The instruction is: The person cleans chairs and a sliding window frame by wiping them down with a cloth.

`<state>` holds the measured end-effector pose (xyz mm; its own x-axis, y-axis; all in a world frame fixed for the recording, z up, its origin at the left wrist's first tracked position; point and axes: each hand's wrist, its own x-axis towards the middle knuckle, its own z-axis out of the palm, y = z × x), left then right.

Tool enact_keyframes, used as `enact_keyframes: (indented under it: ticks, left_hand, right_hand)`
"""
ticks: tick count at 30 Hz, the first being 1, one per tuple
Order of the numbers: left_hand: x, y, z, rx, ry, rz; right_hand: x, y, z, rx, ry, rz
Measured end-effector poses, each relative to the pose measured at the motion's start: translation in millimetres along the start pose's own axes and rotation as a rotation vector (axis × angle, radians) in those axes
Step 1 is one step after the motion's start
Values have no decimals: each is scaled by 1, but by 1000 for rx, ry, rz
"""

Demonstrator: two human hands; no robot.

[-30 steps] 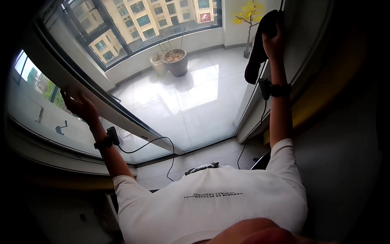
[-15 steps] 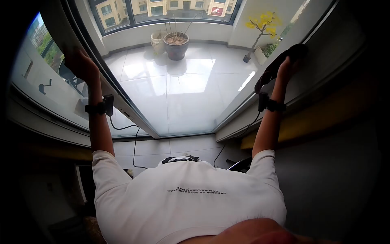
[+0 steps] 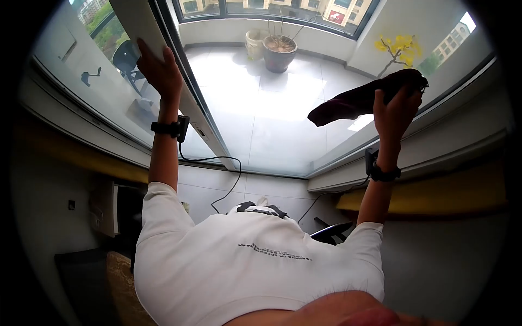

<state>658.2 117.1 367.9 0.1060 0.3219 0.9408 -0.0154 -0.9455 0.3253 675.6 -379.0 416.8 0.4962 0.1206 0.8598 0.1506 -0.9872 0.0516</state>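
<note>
Head: right hand (image 3: 396,117) holds cloth (image 3: 359,100); shirt lettering (image 3: 274,252) illegible.

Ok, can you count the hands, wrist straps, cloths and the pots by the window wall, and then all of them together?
Hands: 2 (left hand, right hand)
Wrist straps: 2 (left strap, right strap)
Cloths: 1 (dark cloth, in the right hand)
Pots: 2 (pale pot, dark pot)
Total: 7

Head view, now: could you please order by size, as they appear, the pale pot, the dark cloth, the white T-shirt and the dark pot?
1. White T-shirt, by far
2. Dark cloth
3. Dark pot
4. Pale pot
</note>
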Motion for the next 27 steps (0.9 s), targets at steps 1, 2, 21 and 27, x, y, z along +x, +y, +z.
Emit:
enact_keyframes:
  ticks: [1,2,21,27]
  left_hand:
    - [-11,-1,-1,-17,-15,-20]
    - [-19,-1,-2,-33,-35,-45]
    - [-37,-10,4,-78,31,-33]
    - [-55,-24,6,1,-14,7]
  right_hand:
    - [9,17,-6,-19,3,54]
    - [17,33,-10,-43,0,103]
    - [-69,-85,13,1082,-254,419]
    - [-48,-80,30,553,59,73]
